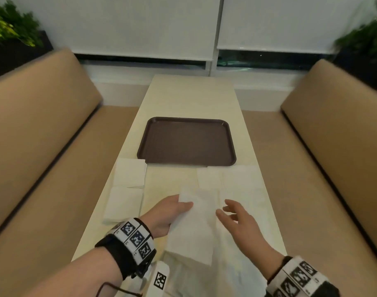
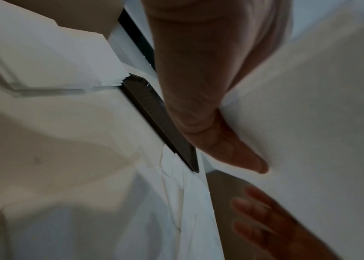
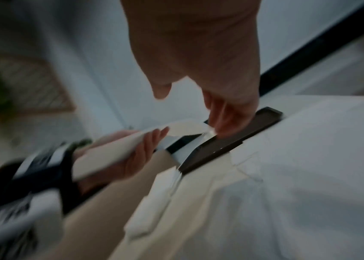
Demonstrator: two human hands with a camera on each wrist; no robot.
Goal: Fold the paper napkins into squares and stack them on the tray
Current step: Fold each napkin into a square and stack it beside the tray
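Your left hand (image 1: pixel 168 213) holds one white napkin (image 1: pixel 196 224) above the near part of the table (image 1: pixel 192 97). The thumb lies on top of the sheet and the fingers are under it, so the paper is pinched at its left edge. In the left wrist view the thumb (image 2: pixel 225 140) presses on the same napkin (image 2: pixel 310 123).

Your right hand (image 1: pixel 240 219) is just beside the napkin on its right. Its fingers are spread and relaxed, and it holds nothing.

The brown tray (image 1: pixel 186 141) stands in the middle of the table, beyond your hands, and no napkin lies in it. Left of you, two folded napkins (image 1: pixel 127 189) lie one behind the other, the far one just at the tray's near left corner. More unfolded napkins (image 1: pixel 236 185) are spread on the table under and beyond your right hand, and they reach the near rim of the tray.
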